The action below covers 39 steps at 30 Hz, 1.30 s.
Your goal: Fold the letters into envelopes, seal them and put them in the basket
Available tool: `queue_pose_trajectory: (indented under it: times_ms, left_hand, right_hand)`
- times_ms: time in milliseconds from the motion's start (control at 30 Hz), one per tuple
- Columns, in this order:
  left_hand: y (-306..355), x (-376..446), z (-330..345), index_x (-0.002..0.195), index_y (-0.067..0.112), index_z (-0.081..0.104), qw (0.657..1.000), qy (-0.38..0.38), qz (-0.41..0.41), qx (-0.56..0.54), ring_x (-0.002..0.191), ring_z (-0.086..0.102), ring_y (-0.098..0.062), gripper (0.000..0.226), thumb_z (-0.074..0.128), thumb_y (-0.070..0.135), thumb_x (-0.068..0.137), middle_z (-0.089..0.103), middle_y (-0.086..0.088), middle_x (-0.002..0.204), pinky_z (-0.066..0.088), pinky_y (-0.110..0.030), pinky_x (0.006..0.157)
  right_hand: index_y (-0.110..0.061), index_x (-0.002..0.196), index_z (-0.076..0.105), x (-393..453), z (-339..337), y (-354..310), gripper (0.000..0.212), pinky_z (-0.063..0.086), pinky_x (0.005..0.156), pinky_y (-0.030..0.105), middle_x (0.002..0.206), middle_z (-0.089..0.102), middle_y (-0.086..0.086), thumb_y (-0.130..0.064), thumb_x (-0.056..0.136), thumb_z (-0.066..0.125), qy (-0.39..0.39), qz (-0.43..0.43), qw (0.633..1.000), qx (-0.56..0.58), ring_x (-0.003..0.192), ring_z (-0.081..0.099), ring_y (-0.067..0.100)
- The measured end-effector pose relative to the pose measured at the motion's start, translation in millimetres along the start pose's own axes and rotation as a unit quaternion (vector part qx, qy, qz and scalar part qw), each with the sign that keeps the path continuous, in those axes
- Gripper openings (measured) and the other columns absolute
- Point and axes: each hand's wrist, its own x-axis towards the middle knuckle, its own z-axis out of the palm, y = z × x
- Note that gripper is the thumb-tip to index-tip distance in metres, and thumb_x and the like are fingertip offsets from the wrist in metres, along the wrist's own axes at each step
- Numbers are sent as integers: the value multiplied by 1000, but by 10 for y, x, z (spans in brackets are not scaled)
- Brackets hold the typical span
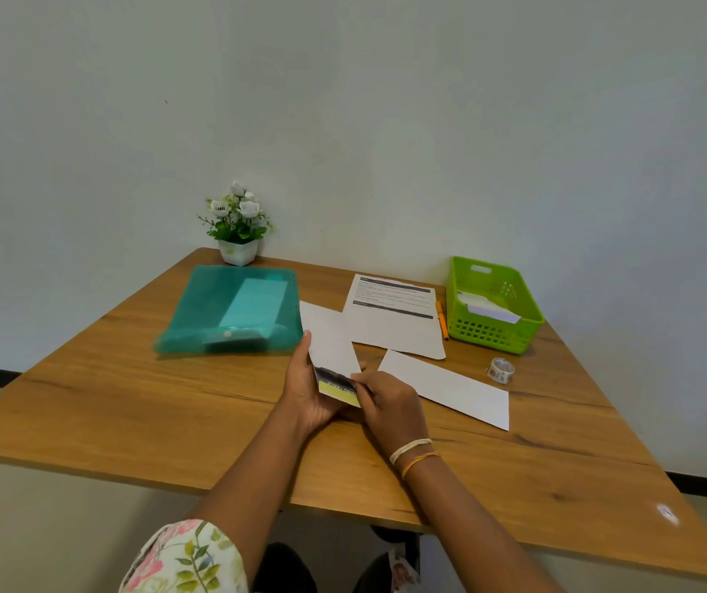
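My left hand point(306, 389) holds a white envelope point(328, 336) tilted up above the table's middle. My right hand point(386, 400) pinches a folded letter point(338, 387) with a dark and yellow printed end, which sticks out of the envelope's near end. A second white envelope point(445, 387) lies flat just right of my hands. A printed letter sheet point(392, 314) lies flat behind them. The green basket point(492, 331) stands at the back right with a white envelope point(490, 308) inside.
A teal plastic folder point(232, 310) lies at the back left with pale paper inside. A potted white flower point(238, 229) stands by the wall. An orange pen point(441, 318) lies beside the basket. A tape roll point(500, 370) sits right of the flat envelope.
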Motion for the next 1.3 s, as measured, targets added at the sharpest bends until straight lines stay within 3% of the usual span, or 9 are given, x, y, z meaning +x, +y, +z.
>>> queue_pose_trajectory:
  times_ms: [100,200,367,567,767,933,1067,1167,1300]
  left_hand:
    - [30,18,-27,126,11,51,999,7,-32,-10,101,59,-36,59,54,55,87,62,-23,109,41,-52,104]
    - [28,2,-24,123,10,51,998,19,-60,3,99,60,-36,53,57,48,87,63,-23,113,44,-51,100]
    - [10,-34,28,108,9,57,999,26,-37,-9,83,59,-29,37,56,40,89,64,-17,87,50,-44,80]
    - [-6,-31,2,119,9,53,999,-15,-11,-27,86,63,-28,34,55,27,90,67,-15,90,57,-40,76]
    - [-11,-40,17,118,10,56,999,-21,-16,-23,88,62,-30,35,57,30,90,67,-17,93,52,-43,87]
    - [-14,-38,3,124,11,55,998,-45,9,-31,89,66,-31,46,56,42,91,67,-17,98,55,-45,82]
    - [29,24,-71,124,14,56,999,4,41,-24,83,65,-28,55,54,56,88,66,-15,91,58,-41,70]
    - [18,33,-47,119,14,56,999,23,22,-22,84,64,-27,49,56,52,88,67,-15,91,59,-42,71]
    - [-18,39,-35,129,13,52,999,20,20,-32,97,66,-31,51,56,47,91,68,-17,110,58,-45,74]
  right_hand:
    - [-16,107,70,3,-1,-22,22,51,75,14,101,73,2,-25,88,65,-1,-26,1000,-17,88,70,14]
    - [-15,107,70,27,5,-71,24,50,75,16,101,73,3,-25,86,67,-1,-34,999,-28,87,70,16]
    - [-13,98,74,192,1,-183,20,55,66,24,92,74,5,-23,80,72,-15,-59,996,-73,77,69,18]
    - [-7,91,73,260,-49,-192,20,56,63,25,87,73,10,-17,74,76,37,-65,993,-86,75,69,22]
    - [-12,101,72,268,-29,-255,35,57,70,29,100,73,9,-20,69,81,7,-11,995,-98,86,69,24]
    - [-11,102,73,344,-59,-306,26,57,71,34,100,73,11,-18,77,74,-24,-16,994,-103,87,68,27]
    - [-11,104,72,368,-59,-325,27,55,72,30,102,72,10,-18,78,73,-55,-56,993,-92,89,66,26]
    - [-9,100,73,367,-73,-312,28,56,69,29,98,72,11,-19,75,77,-43,-60,993,-93,86,68,27]
    - [-6,90,73,380,-72,-282,29,55,60,24,88,72,11,-16,65,84,38,-59,993,-94,74,69,25]
